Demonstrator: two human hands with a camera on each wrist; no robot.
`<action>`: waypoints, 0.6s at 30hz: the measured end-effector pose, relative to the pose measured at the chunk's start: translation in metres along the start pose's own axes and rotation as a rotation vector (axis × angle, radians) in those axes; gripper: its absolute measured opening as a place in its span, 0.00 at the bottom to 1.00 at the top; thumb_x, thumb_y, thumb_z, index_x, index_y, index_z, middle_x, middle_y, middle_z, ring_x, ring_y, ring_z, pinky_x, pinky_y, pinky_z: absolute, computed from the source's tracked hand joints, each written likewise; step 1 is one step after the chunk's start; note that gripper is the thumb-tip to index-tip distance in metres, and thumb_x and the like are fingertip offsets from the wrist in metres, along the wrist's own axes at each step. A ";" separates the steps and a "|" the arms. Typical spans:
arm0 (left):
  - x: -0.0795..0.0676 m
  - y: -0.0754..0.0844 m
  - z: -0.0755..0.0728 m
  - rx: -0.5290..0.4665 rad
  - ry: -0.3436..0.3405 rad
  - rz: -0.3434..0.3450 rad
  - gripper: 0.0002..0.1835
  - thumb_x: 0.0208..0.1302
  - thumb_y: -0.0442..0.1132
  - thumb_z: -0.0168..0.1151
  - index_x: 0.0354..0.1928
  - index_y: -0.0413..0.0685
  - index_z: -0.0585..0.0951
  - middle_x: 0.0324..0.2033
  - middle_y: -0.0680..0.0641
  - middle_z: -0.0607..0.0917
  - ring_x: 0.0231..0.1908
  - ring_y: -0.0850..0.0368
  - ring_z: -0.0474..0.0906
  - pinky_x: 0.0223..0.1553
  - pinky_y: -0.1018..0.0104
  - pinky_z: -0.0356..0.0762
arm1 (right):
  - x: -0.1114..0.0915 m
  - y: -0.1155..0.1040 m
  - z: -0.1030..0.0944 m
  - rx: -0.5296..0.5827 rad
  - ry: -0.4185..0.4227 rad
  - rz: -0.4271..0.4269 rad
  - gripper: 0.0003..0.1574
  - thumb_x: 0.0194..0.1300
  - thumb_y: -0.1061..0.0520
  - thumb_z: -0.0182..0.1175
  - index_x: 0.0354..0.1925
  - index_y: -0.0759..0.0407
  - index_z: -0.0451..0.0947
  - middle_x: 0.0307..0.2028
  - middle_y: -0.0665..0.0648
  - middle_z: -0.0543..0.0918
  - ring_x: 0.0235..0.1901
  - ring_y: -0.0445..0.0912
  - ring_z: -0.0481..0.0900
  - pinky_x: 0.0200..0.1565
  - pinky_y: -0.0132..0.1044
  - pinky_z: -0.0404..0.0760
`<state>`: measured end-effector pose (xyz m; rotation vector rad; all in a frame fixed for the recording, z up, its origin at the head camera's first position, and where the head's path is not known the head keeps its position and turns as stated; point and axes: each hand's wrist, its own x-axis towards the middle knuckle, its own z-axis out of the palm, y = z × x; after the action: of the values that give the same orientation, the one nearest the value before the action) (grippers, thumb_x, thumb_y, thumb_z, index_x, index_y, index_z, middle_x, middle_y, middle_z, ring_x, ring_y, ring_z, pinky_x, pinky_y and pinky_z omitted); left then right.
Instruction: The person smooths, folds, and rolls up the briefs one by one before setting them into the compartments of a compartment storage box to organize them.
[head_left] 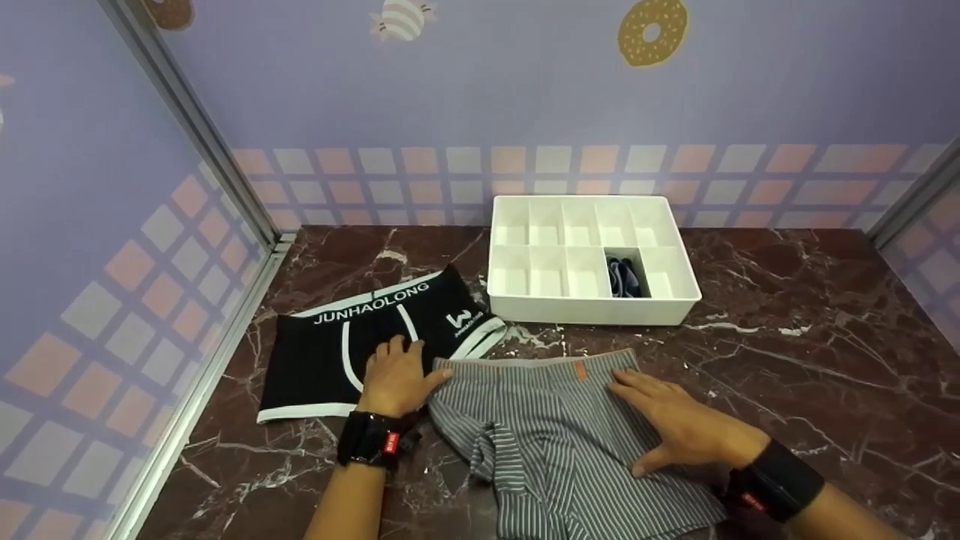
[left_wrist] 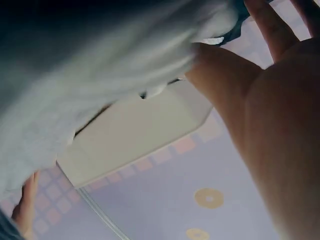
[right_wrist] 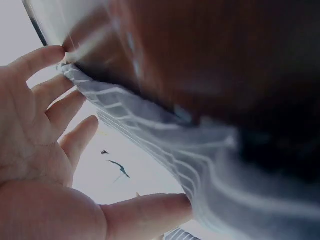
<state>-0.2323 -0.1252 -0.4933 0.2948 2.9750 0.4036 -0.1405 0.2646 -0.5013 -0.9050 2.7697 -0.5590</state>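
Grey-and-white striped boxer briefs lie spread on the marble table, waistband toward the box, the lower left side bunched in folds. My left hand rests with its fingers on black boxer briefs, its thumb stretched to the striped pair's upper left corner. On the striped pair's right side lies my right hand, thumb and fingers spread. In the right wrist view, the right hand's fingertips touch the cloth's edge. The left wrist view shows the left thumb against blurred pale cloth.
A white divided box stands at the back by the wall, with a dark rolled cloth in one front compartment. The dark red marble table meets patterned walls behind and on both sides.
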 end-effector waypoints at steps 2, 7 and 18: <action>-0.001 0.005 0.002 0.022 -0.002 0.002 0.42 0.56 0.65 0.55 0.63 0.41 0.67 0.62 0.29 0.62 0.61 0.30 0.56 0.60 0.39 0.53 | -0.007 0.002 -0.001 -0.012 0.016 0.019 0.70 0.33 0.32 0.70 0.67 0.64 0.56 0.67 0.69 0.54 0.65 0.65 0.53 0.56 0.67 0.55; -0.004 0.030 0.004 0.071 0.013 0.080 0.43 0.56 0.65 0.55 0.65 0.43 0.65 0.66 0.30 0.56 0.65 0.32 0.50 0.63 0.40 0.47 | -0.024 0.006 -0.007 0.001 0.020 0.083 0.68 0.33 0.33 0.71 0.67 0.62 0.57 0.67 0.69 0.53 0.64 0.67 0.52 0.54 0.71 0.54; -0.033 0.098 0.020 -0.013 -0.099 0.699 0.25 0.57 0.60 0.53 0.55 0.62 0.76 0.64 0.47 0.67 0.64 0.49 0.60 0.63 0.45 0.52 | -0.040 0.028 -0.021 0.066 -0.035 0.188 0.67 0.33 0.36 0.73 0.68 0.60 0.57 0.68 0.70 0.49 0.65 0.67 0.49 0.54 0.71 0.51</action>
<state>-0.1800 -0.0341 -0.4818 1.3138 2.6813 0.4489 -0.1293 0.3160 -0.4917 -0.6256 2.7472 -0.5923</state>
